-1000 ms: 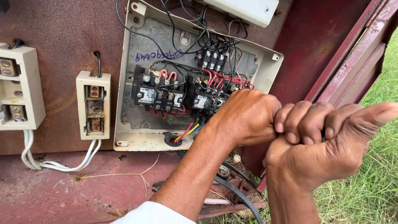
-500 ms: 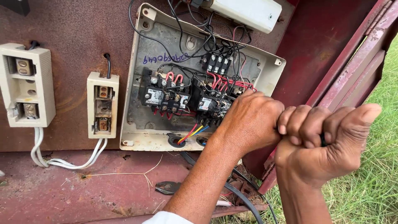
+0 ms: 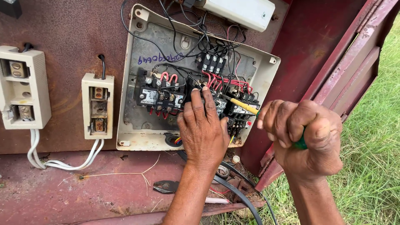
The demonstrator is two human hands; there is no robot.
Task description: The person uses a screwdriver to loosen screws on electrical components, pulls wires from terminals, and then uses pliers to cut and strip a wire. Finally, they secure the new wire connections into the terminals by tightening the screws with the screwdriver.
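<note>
My right hand (image 3: 304, 139) is clenched around the green handle of a screwdriver (image 3: 250, 109); the handle shows only as a small green patch between my fingers. Its yellow shaft runs up and to the left from my fist, and the tip reaches in among the black terminal blocks (image 3: 239, 109) on the right side of the open control box (image 3: 141, 139). My left hand (image 3: 203, 131) holds nothing. It lies flat with the fingers spread on the black contactors (image 3: 160, 96) in the middle of the box, and the fingertips touch the parts just left of the screwdriver tip. I cannot tell if they press on a wire.

Red wires (image 3: 223, 80) and black wires cross above my fingers. The box is fixed on a rusty dark red metal panel (image 3: 62, 37). To the left of it there is a small cream fuse holder (image 3: 98, 106), and further left a bigger one (image 3: 23, 87), both with white cables (image 3: 62, 163) hanging below them. Under the box, on the red ledge, pliers (image 3: 166, 186) lie near my left wrist, and a thick black cable (image 3: 239, 196) passes behind my forearm. Green grass (image 3: 366, 166) is on the right.
</note>
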